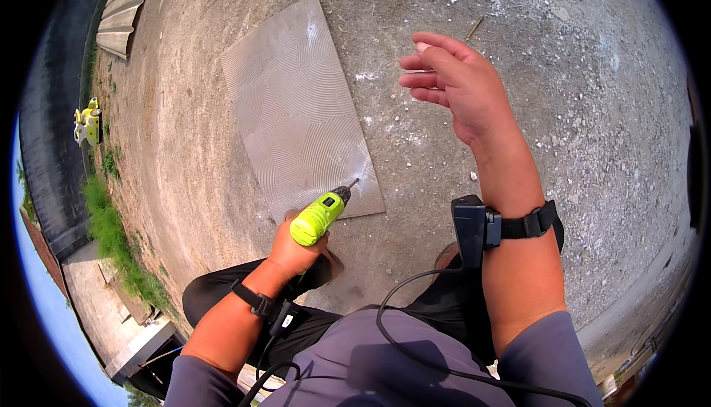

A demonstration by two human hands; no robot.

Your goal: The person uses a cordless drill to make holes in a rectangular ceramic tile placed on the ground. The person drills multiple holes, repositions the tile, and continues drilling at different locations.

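Note:
My left hand (292, 254) is wrapped around the grip of a lime-green cordless drill (317, 218). From its dark chuck a thin bit points at the near right corner of a flat rectangular grey tile (296, 103), where a small whitish mark shows. Whether the bit touches the surface I cannot tell. Curved combed grooves cover the tile, which lies on the ground. Off to the right of it, my right hand (466, 85) hovers with its fingers stretched out and nothing in them.
Gritty ground (585, 133) with pale pebbles spreads around the tile. At far left lie a corrugated sheet (126, 7), a yellow-green toy vehicle (88, 122) and green weeds (107, 218) beside a dark wall. A black cable (385, 311) loops from the box strapped on my right forearm.

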